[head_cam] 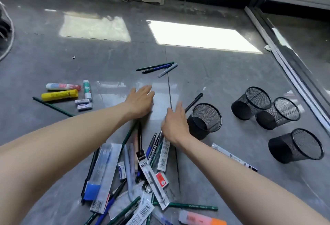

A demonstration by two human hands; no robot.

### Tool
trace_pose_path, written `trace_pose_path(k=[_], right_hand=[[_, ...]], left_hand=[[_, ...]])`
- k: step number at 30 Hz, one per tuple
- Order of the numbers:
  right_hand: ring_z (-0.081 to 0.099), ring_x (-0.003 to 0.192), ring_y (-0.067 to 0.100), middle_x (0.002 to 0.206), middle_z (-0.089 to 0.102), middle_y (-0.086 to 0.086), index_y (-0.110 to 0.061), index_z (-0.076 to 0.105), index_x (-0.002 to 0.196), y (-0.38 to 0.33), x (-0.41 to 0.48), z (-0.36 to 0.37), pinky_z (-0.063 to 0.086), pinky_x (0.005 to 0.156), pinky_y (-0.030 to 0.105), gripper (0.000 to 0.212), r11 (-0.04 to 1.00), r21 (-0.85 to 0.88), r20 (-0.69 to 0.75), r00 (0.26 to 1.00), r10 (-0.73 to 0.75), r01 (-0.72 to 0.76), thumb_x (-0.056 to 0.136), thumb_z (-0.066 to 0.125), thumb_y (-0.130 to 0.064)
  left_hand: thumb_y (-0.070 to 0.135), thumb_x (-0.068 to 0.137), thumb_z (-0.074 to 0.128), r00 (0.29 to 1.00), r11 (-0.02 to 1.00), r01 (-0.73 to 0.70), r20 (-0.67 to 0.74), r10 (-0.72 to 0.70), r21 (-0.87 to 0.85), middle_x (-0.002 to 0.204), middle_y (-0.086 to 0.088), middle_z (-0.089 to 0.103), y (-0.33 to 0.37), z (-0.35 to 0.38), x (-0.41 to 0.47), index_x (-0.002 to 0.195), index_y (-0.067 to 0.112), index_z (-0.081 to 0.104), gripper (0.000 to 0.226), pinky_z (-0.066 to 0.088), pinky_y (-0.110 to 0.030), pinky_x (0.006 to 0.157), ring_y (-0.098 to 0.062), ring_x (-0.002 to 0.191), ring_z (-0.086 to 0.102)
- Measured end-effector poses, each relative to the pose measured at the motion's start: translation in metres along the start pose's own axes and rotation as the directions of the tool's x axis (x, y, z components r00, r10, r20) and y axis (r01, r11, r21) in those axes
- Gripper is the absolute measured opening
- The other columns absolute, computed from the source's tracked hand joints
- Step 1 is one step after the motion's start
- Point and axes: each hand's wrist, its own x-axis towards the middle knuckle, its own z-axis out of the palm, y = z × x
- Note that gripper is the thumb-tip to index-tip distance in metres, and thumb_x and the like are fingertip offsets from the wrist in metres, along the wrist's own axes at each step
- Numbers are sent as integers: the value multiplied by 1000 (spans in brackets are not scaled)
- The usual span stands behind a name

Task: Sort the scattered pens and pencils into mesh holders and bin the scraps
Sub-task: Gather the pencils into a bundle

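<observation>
Your left hand (141,99) reaches over the floor (214,74), fingers straight and together; your right hand (175,124), fingers relaxed and straight, is beside a holder (205,119).

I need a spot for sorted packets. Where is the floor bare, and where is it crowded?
Bare grey floor lies between the lone black mesh holder and the three black mesh holders to its right, and beyond the three loose pens. Crowded: the heap of pens and packets in the foreground, and the coloured glue sticks and boxed erasers at left.
</observation>
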Motion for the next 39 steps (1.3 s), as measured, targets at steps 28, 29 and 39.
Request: trace_pose_path(k=[28, 29, 39], right_hand=[[3, 146, 13, 158, 10, 7, 2, 24, 145, 26, 44, 42, 1, 103, 8, 56, 956, 288, -171, 985, 0, 50, 91, 34, 3], [2, 146, 13, 158, 8, 7, 3, 24, 145, 24, 38, 43, -1, 103, 7, 55, 959, 278, -158, 987, -11, 55, 91, 34, 2], [6, 147, 20, 158, 11, 12, 3, 28, 145, 15, -40, 49, 3, 119, 25, 49, 969, 223, 22, 993, -113, 105, 98, 34, -10]], left_hand=[[-3, 85, 47, 902, 954, 207, -334, -272, -218, 112, -13, 48, 18, 16, 96, 108, 10, 49, 26, 29, -32, 71, -30, 101, 44], [-2, 85, 47, 910, 961, 186, -334, -246, -204, 109, -11, 48, 20, 19, 87, 107, 11, 49, 26, 28, -31, 69, -28, 98, 43], [3, 87, 45, 982, 987, 42, -174, -70, -157, 104, -11, 45, 37, 28, -41, 104, 12, 43, 19, 27, -34, 62, -29, 94, 41]])
